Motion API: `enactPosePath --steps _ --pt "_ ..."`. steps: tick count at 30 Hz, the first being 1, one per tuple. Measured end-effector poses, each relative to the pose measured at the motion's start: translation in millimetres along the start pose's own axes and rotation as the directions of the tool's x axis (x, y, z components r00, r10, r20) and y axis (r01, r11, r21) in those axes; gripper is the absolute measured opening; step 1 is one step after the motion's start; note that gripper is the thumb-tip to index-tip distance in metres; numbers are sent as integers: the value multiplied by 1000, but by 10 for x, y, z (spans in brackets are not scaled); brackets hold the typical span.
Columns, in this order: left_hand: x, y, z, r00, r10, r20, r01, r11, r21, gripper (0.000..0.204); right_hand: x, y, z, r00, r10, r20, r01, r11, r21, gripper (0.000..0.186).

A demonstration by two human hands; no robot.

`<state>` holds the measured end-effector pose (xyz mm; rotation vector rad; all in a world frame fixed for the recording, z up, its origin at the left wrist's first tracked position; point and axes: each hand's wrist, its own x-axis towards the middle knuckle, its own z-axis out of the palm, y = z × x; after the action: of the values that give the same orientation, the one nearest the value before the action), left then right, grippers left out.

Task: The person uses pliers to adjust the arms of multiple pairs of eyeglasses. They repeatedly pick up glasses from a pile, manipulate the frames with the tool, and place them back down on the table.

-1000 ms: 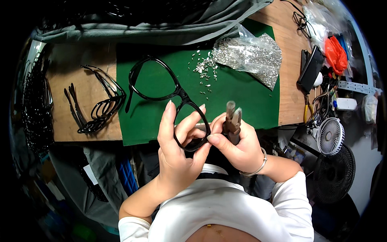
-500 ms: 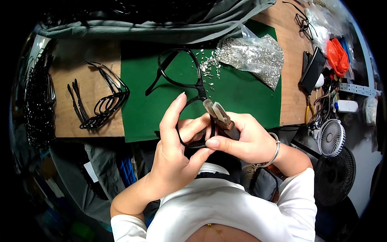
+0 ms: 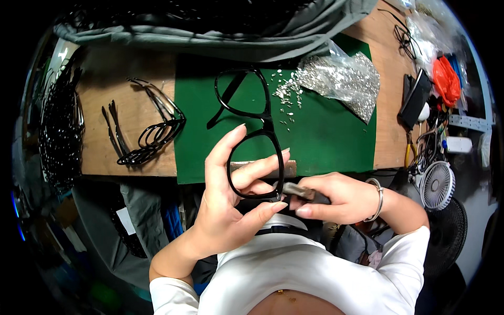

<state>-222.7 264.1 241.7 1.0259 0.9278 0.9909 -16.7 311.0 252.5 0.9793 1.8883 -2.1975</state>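
Observation:
A black eyeglass frame (image 3: 268,124) hangs over the near edge of a green mat, one lens ring far and the other near. My left hand (image 3: 216,202) grips the near ring, with fingers passing through it and the thumb at its lower corner. In my right hand (image 3: 338,195) is a pair of pliers (image 3: 314,196), blurred by motion. Their jaw end meets the frame's near outer corner, beside my left thumb; whether the jaws clamp it I cannot tell. One temple arm slants left from the far ring.
On the green mat (image 3: 328,139) lie a clear bag of small silvery pieces (image 3: 341,79) and several loose ones (image 3: 286,93). More black glasses (image 3: 152,139) are stacked left; a grey cloth (image 3: 199,48) borders the far side. A small fan (image 3: 437,185) stands right.
The pliers have swung down and right from the near ring's upper right side to the frame's near corner. My right hand has moved lower; my left hand keeps its hold.

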Motion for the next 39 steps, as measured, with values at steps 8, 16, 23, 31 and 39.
enactPosePath --steps 8,16,23,31,39 --pt "31 -48 9 998 -19 55 23 998 -60 88 60 -33 -33 1000 2 -13 -6 956 -293 27" --pt "76 -7 38 996 -89 9 90 989 -122 80 134 34 -54 992 -55 -115 18 955 -295 30" --pt "143 -71 34 992 -119 -42 118 993 -9 83 302 395 -71 870 -240 -431 -148 706 -693 47" --pt "-391 -304 -34 998 59 22 -60 997 39 65 265 396 -139 814 -301 -496 -219 633 -743 37" --pt "-283 -278 -4 988 -153 27 153 929 -336 94 586 570 -115 745 -299 -597 -262 692 -673 16"
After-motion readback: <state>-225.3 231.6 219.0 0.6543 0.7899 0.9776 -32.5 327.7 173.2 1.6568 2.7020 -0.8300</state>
